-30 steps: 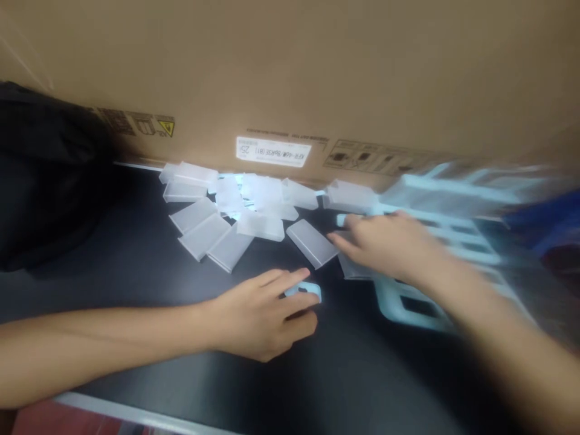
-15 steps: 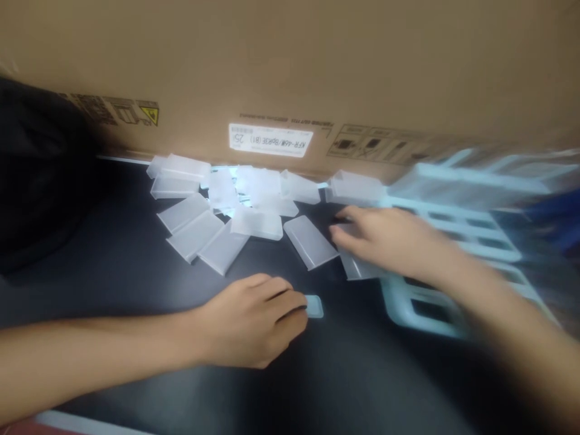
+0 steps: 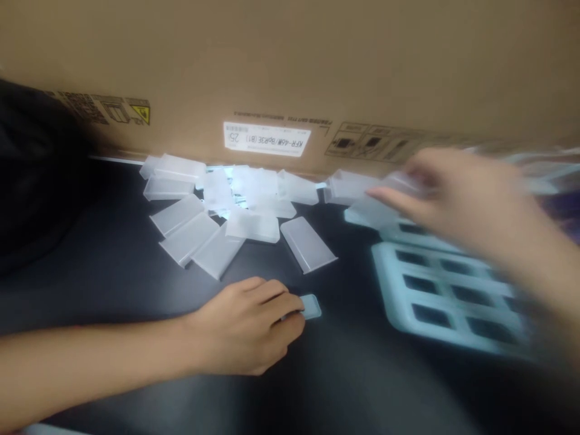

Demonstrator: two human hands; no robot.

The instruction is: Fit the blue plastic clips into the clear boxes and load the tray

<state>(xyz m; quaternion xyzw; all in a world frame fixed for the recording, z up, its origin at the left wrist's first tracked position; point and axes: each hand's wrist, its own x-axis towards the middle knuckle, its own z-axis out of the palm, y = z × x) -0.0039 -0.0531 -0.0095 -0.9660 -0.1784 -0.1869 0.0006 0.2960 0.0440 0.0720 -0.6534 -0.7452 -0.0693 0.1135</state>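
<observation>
My left hand [image 3: 260,326] rests low over the dark tabletop, its fingers closed on a small pale-blue rectangular plastic piece [image 3: 312,307]. One end of that piece sticks out past the fingertips. My right hand [image 3: 435,187], blurred by motion, pinches a translucent plastic sleeve [image 3: 401,182] between thumb and fingers, above the light-blue window grid [image 3: 385,290]. Another translucent sleeve [image 3: 308,243] lies alone between the two hands. More frosted sleeves [image 3: 215,249] are spread in a loose arc, with a pile [image 3: 258,187] in the middle.
A large cardboard box [image 3: 281,66] with a white label [image 3: 267,139] stands along the back. At the left is a black, soft-looking object [image 3: 36,175]. Under my right forearm the light-blue grid lies flat, partly covered.
My right hand has lifted a sleeve from the tabletop and moved up and to the right with it, uncovering more of the grid. The left hand stays nearly still.
</observation>
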